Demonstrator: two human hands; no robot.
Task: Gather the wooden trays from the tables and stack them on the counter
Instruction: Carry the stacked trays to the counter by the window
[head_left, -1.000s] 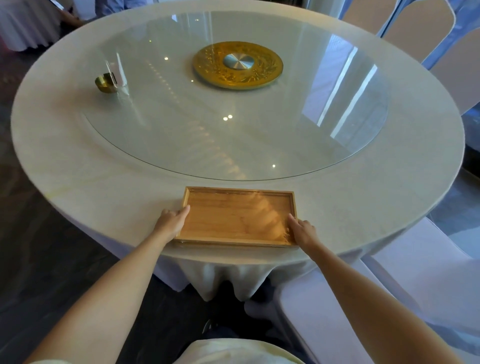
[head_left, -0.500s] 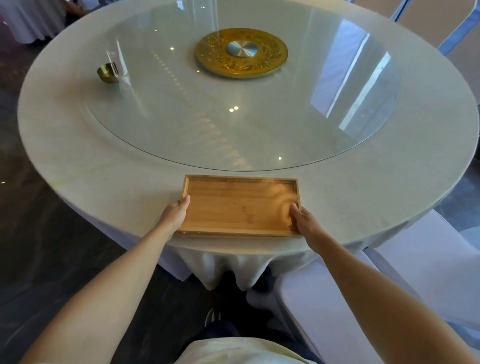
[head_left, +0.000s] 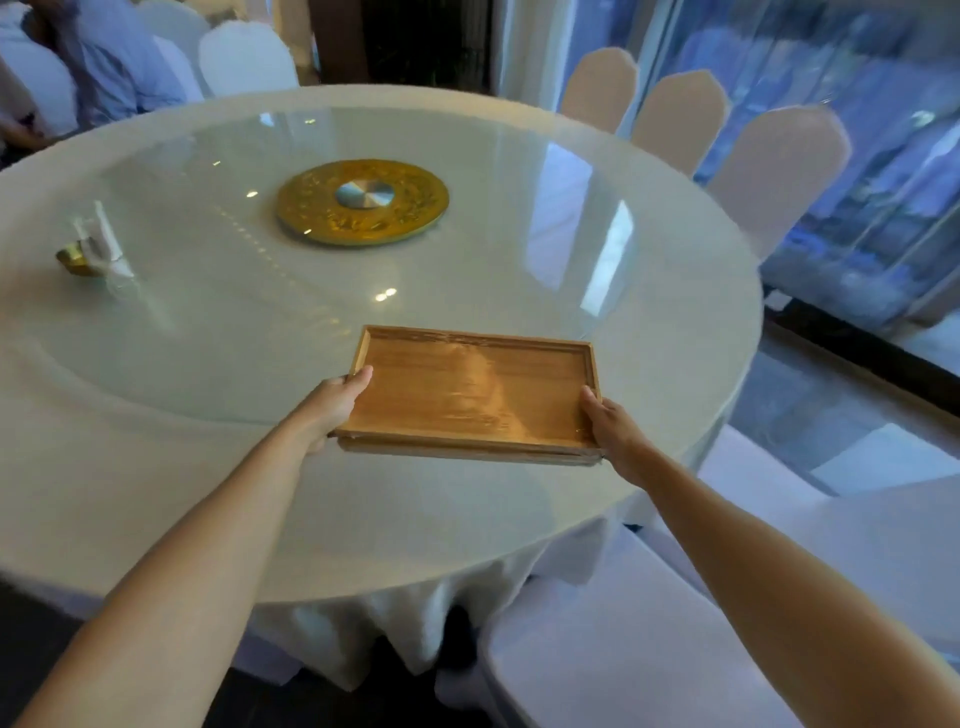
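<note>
Your two hands hold the wooden tray (head_left: 472, 392) by its short ends: the left hand (head_left: 332, 402) is closed on the left rim with the thumb over the top edge, and the right hand (head_left: 613, 428) is closed on the right rim in the same way. Such a grip on both ends keeps the flat piece level, so it does not tip to one side.

You have the tray in the air, above the near part of the round surface (head_left: 156, 493), and its near long edge shows its underside a little, so it looks free of the cloth. It carries nothing inside.

Farther on the glass turntable (head_left: 519, 249) sits the golden disc (head_left: 362, 201) at the middle, and a small golden holder (head_left: 78, 260) stands at the far left. Covered chairs (head_left: 675, 119) stand at the far right, and one white chair (head_left: 623, 649) is near you on the right.

I judge this step as the pick-up of one tray; the carrying to the counter is not yet done, and no counter is visible. When you turn away, mind the near chair at your right side, because both arms are busy.
</note>
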